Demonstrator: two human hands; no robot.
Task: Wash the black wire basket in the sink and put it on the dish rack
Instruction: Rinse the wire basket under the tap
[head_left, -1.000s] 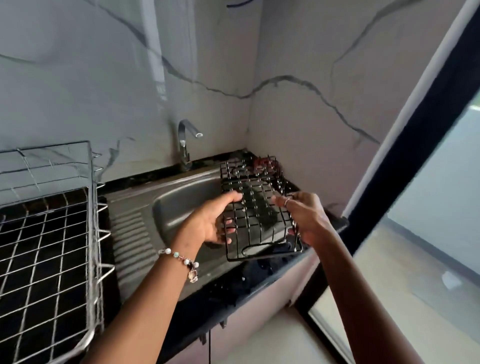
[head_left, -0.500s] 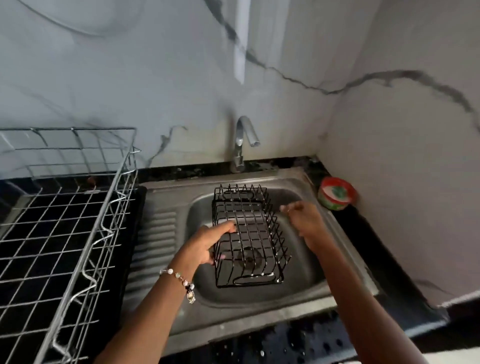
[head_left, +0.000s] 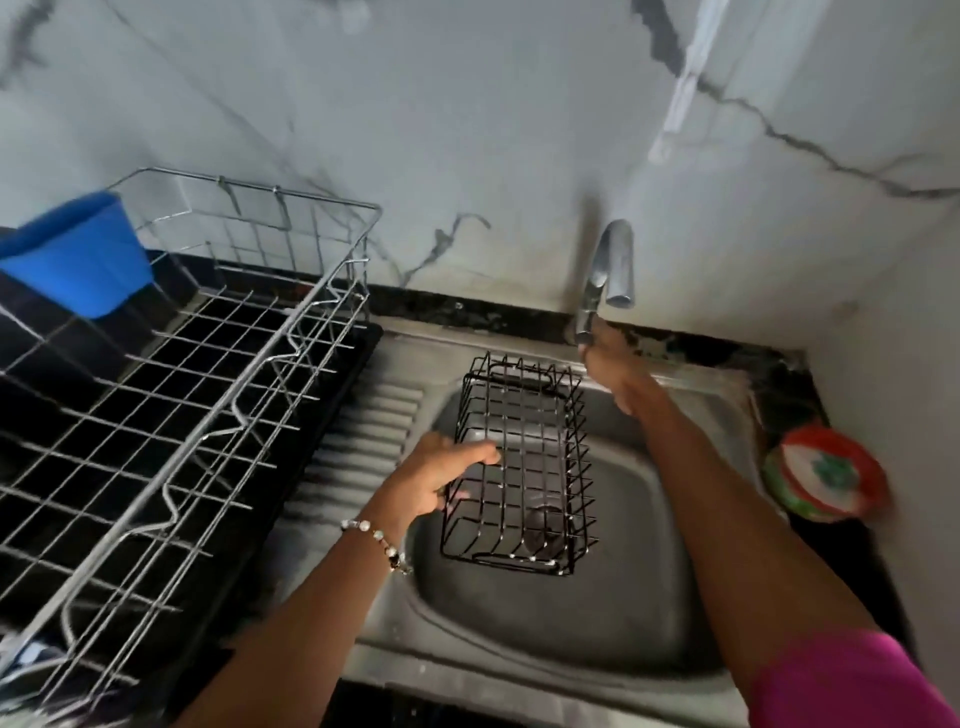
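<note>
Dish rack (head_left: 171, 415) fills the whole side beyond the left hand's knuckles, silver wire w/ a blue cup (head_left: 78, 249) at its far corner; nothing else visible on it. The sink (head_left: 649, 613) lies under both wrists, basin dry as far as can be told – no stream from the tap (head_left: 613, 265). The black wire basket (head_left: 524, 462) sits in the basin, open side up, long axis running straight away from the person toward the tap, its near end over the drain. Left hand (head_left: 441, 478) is the nearer one: thumb hooked over the basket's left rim, fingers (head_left: 457, 506) curled against the outside of that wall – a light clamp on the wire, not a full fist. Right hand (head_left: 615, 374) is past the basket's far right corner, clear of it, reaching up to the tap's base; its fingers are bunched at the valve but blurred, so can't tell whether they've closed on it or are just touching. Beyond the right forearm, on the counter, a red-and-green round tub (head_left: 826, 473). Judgement: next move is water on, and the spout's mouth hangs just off the basket's far right end, so the left hand will prob. need to shift it under the flow.
</note>
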